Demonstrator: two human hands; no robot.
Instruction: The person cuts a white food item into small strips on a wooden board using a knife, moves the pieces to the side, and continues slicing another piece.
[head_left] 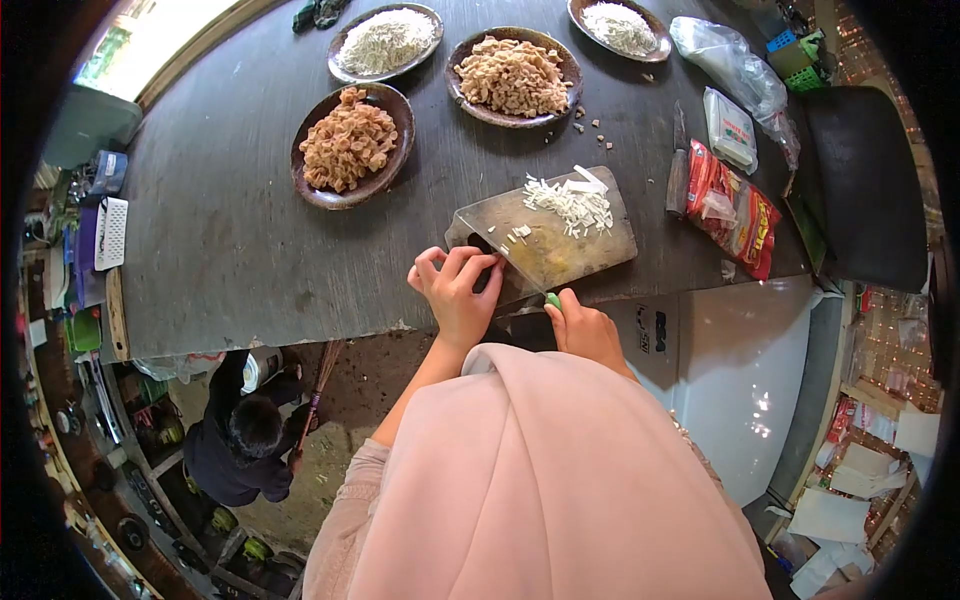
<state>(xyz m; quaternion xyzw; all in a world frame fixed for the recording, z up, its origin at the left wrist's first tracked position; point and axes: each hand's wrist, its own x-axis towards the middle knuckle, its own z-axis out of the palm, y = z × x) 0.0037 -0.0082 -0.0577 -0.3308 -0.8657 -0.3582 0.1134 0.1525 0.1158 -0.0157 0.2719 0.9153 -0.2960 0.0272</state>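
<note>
**Dark wooden counter (230,230), board at its near edge**

Centre frame sits a pale wooden chopping board (600,250). I see the right hand (588,335) with its grip closed round a green-handled knife (505,258). The left hand (455,292) curls knuckles-first against the blade, its fingertips tucked away, and I cannot tell what it pins. White cut strips (572,203) lie pushed clear.

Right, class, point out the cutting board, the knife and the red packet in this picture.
cutting board (585,252): head view, bare wood near its right end.
knife (503,257): head view, middle of the blade.
red packet (735,210): head view, middle of its printed front.
</note>
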